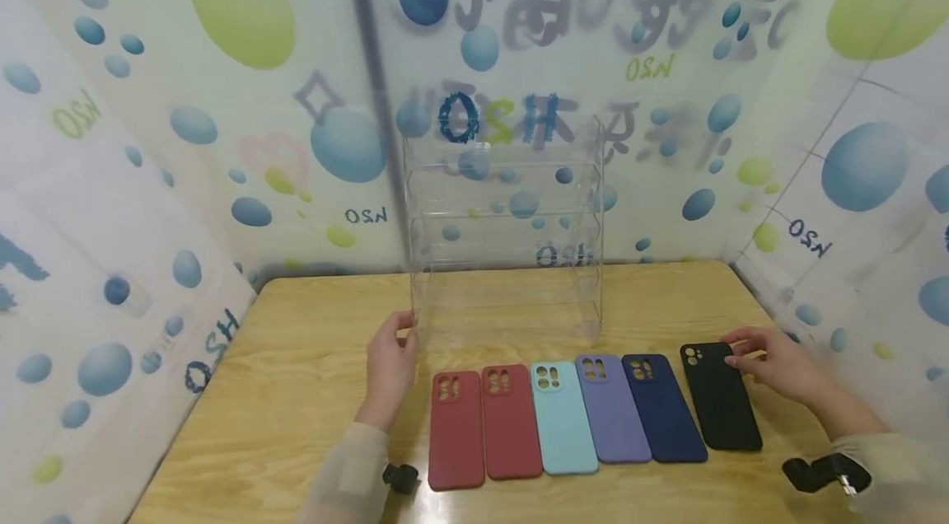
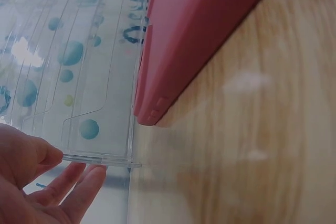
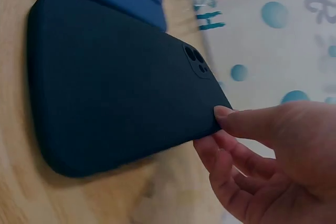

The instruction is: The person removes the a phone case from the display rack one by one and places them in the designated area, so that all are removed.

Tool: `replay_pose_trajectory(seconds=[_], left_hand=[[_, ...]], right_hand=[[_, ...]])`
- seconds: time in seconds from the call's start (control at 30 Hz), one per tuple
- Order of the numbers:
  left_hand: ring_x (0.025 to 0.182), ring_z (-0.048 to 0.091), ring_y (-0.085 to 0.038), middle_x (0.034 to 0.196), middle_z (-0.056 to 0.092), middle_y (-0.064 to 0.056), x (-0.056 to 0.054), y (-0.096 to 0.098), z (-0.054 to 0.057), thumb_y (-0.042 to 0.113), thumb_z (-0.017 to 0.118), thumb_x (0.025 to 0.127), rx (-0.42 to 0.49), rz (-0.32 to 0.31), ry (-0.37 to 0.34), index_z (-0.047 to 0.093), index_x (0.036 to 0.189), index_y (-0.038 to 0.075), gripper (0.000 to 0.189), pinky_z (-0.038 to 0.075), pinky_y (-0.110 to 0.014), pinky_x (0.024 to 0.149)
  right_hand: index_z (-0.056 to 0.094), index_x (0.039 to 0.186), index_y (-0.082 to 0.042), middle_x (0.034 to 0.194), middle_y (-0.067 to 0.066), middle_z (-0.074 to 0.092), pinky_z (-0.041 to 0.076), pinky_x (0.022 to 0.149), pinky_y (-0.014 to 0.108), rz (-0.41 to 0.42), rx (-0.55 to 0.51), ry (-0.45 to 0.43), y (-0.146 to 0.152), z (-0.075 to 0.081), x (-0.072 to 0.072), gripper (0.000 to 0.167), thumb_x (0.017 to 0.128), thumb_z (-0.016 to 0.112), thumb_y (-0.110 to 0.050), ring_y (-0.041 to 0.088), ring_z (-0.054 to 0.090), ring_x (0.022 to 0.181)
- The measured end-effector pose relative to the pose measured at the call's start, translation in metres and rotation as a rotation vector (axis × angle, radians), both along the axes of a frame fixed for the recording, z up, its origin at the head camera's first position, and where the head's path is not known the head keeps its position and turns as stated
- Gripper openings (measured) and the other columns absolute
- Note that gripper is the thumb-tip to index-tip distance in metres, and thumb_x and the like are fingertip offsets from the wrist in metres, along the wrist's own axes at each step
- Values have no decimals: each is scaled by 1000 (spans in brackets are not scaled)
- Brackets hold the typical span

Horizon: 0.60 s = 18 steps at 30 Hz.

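Note:
My right hand (image 1: 774, 363) pinches the upper right corner of a black phone case (image 1: 721, 396), thumb on its back and fingers beneath the edge in the right wrist view (image 3: 262, 150). At the left, my left hand (image 1: 393, 363) grips the lower left side edge of a clear tiered display rack (image 1: 507, 289) between thumb and fingers. A row of phone cases lies between the hands: two red ones, the leftmost (image 1: 455, 433) nearest my left hand, then light blue (image 1: 565, 421), purple (image 1: 615, 413) and dark blue (image 1: 665, 409), beside the black one.
The wooden table (image 1: 296, 392) ends against patterned walls (image 1: 311, 137) at the back and both sides. The transparent rack stands near the table's back edge, behind the row of cases. Dark wrist straps (image 1: 826, 474) sit on both sleeves.

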<state>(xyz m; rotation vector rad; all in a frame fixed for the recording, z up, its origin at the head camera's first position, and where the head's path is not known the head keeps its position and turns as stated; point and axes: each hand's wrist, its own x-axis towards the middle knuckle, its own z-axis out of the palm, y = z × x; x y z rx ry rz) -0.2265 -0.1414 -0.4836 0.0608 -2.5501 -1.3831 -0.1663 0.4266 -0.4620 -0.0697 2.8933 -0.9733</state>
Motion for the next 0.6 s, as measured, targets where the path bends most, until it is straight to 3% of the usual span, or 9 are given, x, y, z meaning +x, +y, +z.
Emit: replay_pose_trajectory(seconds=[0.2,0.3,0.5,0.6], left_hand=[[97,68,-27,131,67,-13,1,0,-2,12,57,105,5,-1,-27,64,134,9,31,55,-27,63],[96,67,-27,131,67,-13,2,1,-1,11,56,105,6,0,-25,63,135,9,31,54,-26,60],[93,67,-27,129,67,-15,1,1,1,9,56,104,4,4,-3,64,135,7,31,53,-25,59],[93,67,-26,129,67,-15,1,1,0,9,56,104,2,4,0,64,134,7,31,52,-25,58]], right_hand=[[65,120,9,98,17,72,52,58,26,17,48,9,-5,-15,-4,32,95,72,-9,12,63,79],[66,117,8,97,17,73,53,58,27,17,71,17,-6,-17,-5,28,95,71,-8,16,65,80],[71,100,0,86,7,69,51,59,29,5,172,78,-15,-19,-9,9,91,70,0,19,64,77],[71,95,-1,83,5,66,51,63,34,4,238,123,-24,-18,-9,10,88,69,5,20,62,76]])
